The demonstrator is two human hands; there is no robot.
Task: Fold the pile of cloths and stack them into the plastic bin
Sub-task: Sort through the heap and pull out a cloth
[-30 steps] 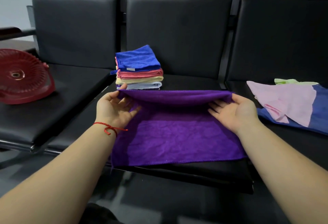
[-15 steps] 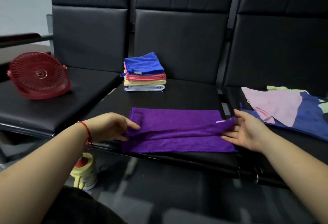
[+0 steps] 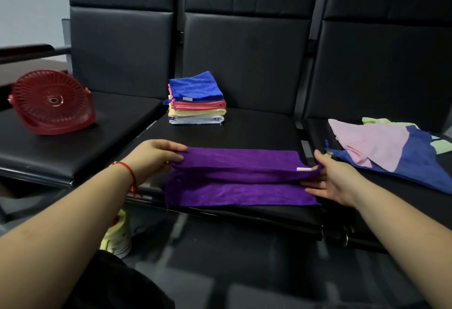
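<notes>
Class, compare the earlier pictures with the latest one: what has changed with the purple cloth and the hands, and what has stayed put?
Both hands, left hand and right hand, have drawn the far edge of the purple cloth towards the person, folding it into a narrower band; they still hold its ends. The folded stack, red bin and unfolded pile stayed put.

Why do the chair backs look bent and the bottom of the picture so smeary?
Head view: the wide-angle lens bows the black chair backs outward near the edges. The floor and forearms low in the frame are blurred, while the purple cloth and the folded stack stay fairly sharp. Lighting is soft, with dull sheen on the black seats.
</notes>
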